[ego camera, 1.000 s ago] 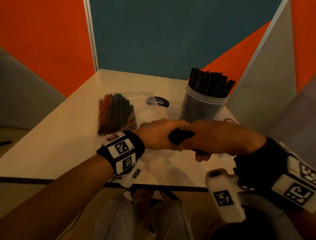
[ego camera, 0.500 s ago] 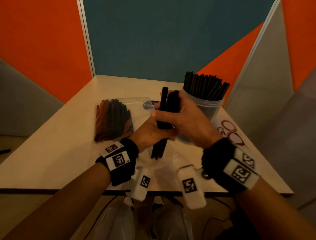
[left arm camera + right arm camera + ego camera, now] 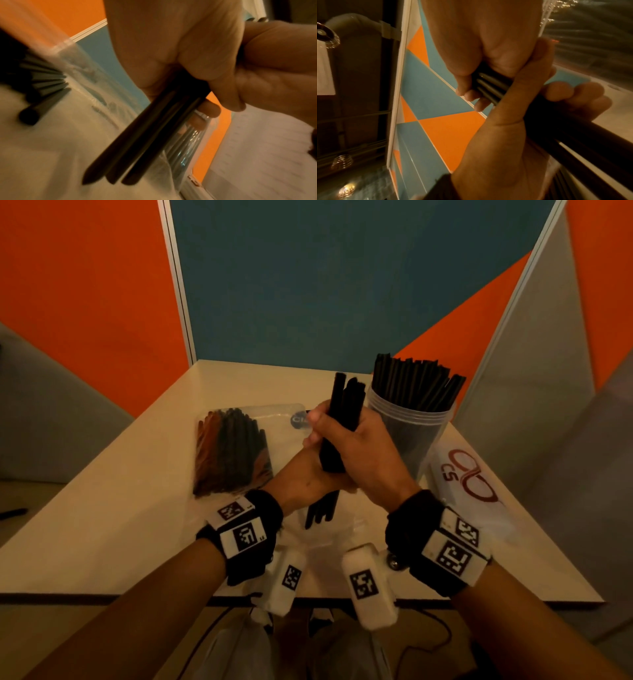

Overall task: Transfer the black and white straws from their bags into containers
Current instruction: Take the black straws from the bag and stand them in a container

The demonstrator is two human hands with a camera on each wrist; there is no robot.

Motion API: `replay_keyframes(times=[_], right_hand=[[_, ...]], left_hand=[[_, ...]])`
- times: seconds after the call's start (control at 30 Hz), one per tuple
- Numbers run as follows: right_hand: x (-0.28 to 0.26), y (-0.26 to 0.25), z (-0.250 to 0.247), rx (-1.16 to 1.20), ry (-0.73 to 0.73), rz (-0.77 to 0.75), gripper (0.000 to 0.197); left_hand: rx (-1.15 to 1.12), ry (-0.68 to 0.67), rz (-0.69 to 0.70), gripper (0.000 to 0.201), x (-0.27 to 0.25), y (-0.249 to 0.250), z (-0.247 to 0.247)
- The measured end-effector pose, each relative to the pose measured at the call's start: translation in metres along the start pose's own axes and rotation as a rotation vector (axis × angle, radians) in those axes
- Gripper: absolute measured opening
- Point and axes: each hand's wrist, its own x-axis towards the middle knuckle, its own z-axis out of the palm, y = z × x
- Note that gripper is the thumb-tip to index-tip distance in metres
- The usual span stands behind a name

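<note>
A bundle of black straws (image 3: pixel 344 419) stands nearly upright over the table, just left of a clear container (image 3: pixel 411 433) holding several black straws. My right hand (image 3: pixel 356 450) grips the bundle's middle, thumb on its left side. My left hand (image 3: pixel 301 477) grips the bundle lower down and is partly hidden under the right hand. In the left wrist view my left hand (image 3: pixel 171 54) curls round the straws (image 3: pixel 145 135), whose lower ends stick out. In the right wrist view my right hand (image 3: pixel 471 83) wraps the straws (image 3: pixel 489 88). A clear bag of black straws (image 3: pixel 229 450) lies at the left.
The cream table (image 3: pixel 102 525) stands in a corner of orange, teal and grey panels. A red logo sheet (image 3: pixel 469 474) lies right of the container. Thin clear plastic (image 3: pixel 342 529) lies flat under my wrists near the front edge.
One second ago both hands held the bundle level and low over the table. It has since been turned upright and raised beside the container; little has moved in the last half second.
</note>
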Motion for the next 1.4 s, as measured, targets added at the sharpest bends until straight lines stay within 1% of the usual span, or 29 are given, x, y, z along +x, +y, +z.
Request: replay_keyframes(times=[0.07,0.13,0.17,0.23,0.3,0.33,0.4,0.47,0.53,0.63,0.7,0.77,0.83,0.9,0.97,1.0,1.03,1.07,1.1,1.13,1.17,1.2,1.23,1.27,1.33,1.37,1.4], right_hand=[[0.004,-0.021,-0.013,0.045,0.029,-0.083,0.006],[0.012,-0.051,-0.034,0.06,0.127,-0.188,0.008],[0.017,-0.068,-0.047,0.065,0.176,-0.256,0.01],[0.025,-0.097,-0.077,0.075,0.232,-0.404,0.011],[0.033,-0.115,-0.106,0.058,0.267,-0.536,0.011],[0.037,-0.119,-0.117,0.039,0.295,-0.58,0.011],[0.046,-0.117,-0.133,0.028,0.372,-0.606,0.013],[0.055,-0.103,-0.141,0.021,0.444,-0.566,0.014],[0.06,-0.081,-0.145,-0.019,0.5,-0.471,0.015],[0.062,-0.044,-0.145,-0.089,0.513,-0.303,0.019],[0.062,-0.025,-0.143,-0.151,0.523,-0.23,0.023],[0.064,-0.011,-0.142,-0.288,0.586,-0.191,0.027],[0.07,0.0,-0.145,-0.475,0.655,-0.139,0.028],[0.075,0.008,-0.148,-0.643,0.685,-0.067,0.034],[0.078,0.019,-0.148,-0.798,0.659,0.061,0.044],[0.078,0.024,-0.148,-0.854,0.639,0.135,0.053],[0.078,0.03,-0.15,-0.872,0.631,0.167,0.064],[0.077,0.035,-0.151,-0.839,0.634,0.139,0.076],[0.077,0.039,-0.153,-0.76,0.633,0.074,0.089],[0.077,0.042,-0.155,-0.643,0.619,-0.007,0.101],[0.078,0.044,-0.156,-0.512,0.598,-0.064,0.108],[0.078,0.044,-0.156,-0.406,0.573,-0.11,0.109],[0.078,0.043,-0.156,-0.358,0.558,-0.138,0.105],[0.077,0.039,-0.154,-0.378,0.544,-0.159,0.095],[0.078,0.034,-0.153,-0.541,0.481,-0.161,0.068],[0.079,0.034,-0.153,-0.613,0.427,-0.132,0.058],[0.08,0.034,-0.153,-0.645,0.383,-0.098,0.053]], left_hand=[[0.027,-0.013,0.051,0.05,0.008,0.009,-0.003],[0.09,0.007,0.037,0.071,0.021,0.016,-0.008],[0.116,0.032,0.038,0.076,0.028,0.018,-0.009],[0.193,0.08,0.07,0.076,0.041,0.023,-0.01],[0.317,0.104,0.099,0.071,0.053,0.028,-0.007],[0.384,0.099,0.129,0.068,0.058,0.029,-0.004],[0.525,0.046,0.175,0.064,0.068,0.027,0.0],[0.63,-0.04,0.179,0.061,0.074,0.023,0.005],[0.691,-0.083,0.169,0.059,0.076,0.019,0.011],[0.723,-0.04,0.203,0.056,0.077,0.016,0.014],[0.733,-0.032,0.203,0.055,0.079,0.015,0.014],[0.746,-0.03,0.207,0.054,0.079,0.014,0.013],[0.743,-0.029,0.207,0.054,0.078,0.014,0.014],[0.728,-0.025,0.202,0.052,0.077,0.013,0.014],[0.712,-0.022,0.203,0.052,0.076,0.013,0.014],[0.707,-0.021,0.207,0.051,0.076,0.013,0.014],[0.707,-0.02,0.208,0.051,0.076,0.013,0.014],[0.71,-0.021,0.206,0.052,0.076,0.012,0.014],[0.715,-0.021,0.202,0.052,0.076,0.012,0.014],[0.719,-0.02,0.198,0.052,0.076,0.012,0.014],[0.719,-0.019,0.194,0.053,0.076,0.011,0.015],[0.714,-0.016,0.193,0.053,0.076,0.011,0.015],[0.705,-0.014,0.195,0.054,0.077,0.01,0.016],[0.697,-0.013,0.197,0.054,0.077,0.01,0.017],[0.692,-0.008,0.198,0.054,0.077,0.01,0.018],[0.692,-0.008,0.199,0.054,0.077,0.01,0.018],[0.69,-0.009,0.202,0.054,0.077,0.01,0.018]])
